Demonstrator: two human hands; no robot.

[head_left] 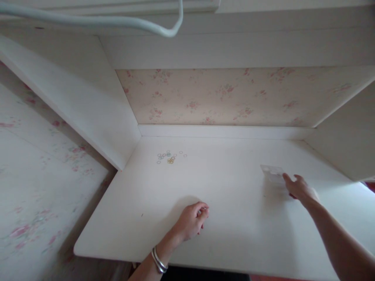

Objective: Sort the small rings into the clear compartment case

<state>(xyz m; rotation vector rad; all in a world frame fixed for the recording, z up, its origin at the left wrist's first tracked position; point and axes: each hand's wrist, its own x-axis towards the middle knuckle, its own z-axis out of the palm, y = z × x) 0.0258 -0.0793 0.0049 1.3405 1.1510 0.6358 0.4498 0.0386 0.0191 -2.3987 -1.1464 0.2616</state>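
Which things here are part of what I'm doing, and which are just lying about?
Likely part of it:
- clear plastic piece, at your right hand's fingertips
- small rings, loosely grouped on the white tabletop

Your left hand is curled; I can't tell whether it holds anything.

Likely just about:
- dark speck on the tabletop
- pale tube overhead

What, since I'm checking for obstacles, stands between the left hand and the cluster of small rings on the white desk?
Nothing visible stands in the way: only white desktop shows between the left hand and the small rings, which lie farther back and slightly left.
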